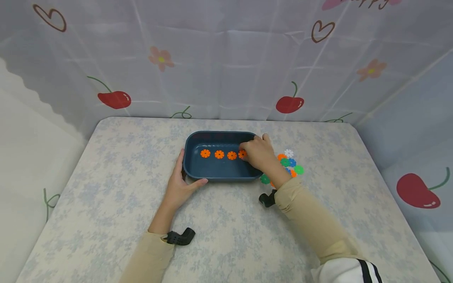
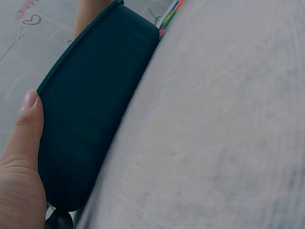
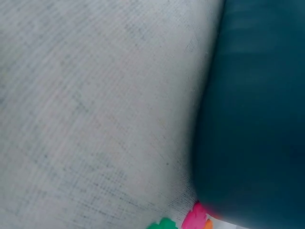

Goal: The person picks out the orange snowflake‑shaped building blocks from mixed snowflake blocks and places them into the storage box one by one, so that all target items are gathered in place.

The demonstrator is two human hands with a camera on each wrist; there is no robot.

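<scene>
From here I see the left hand (image 1: 178, 191), straight-fingered, against the left end of the tray (image 1: 219, 169) at frame centre. The right hand (image 1: 260, 152) bends over the rightmost orange disc (image 1: 242, 154); hidden fingertips, so I can't tell whether it's pinched.

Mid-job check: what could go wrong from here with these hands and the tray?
1. The right hand, fingers at the rightmost orange disc, might nudge the third orange disc close beside it out of the row.
2. The left hand rests against the tray; a push could shift it and the row.
3. The right forearm might brush the loose pieces.
</scene>
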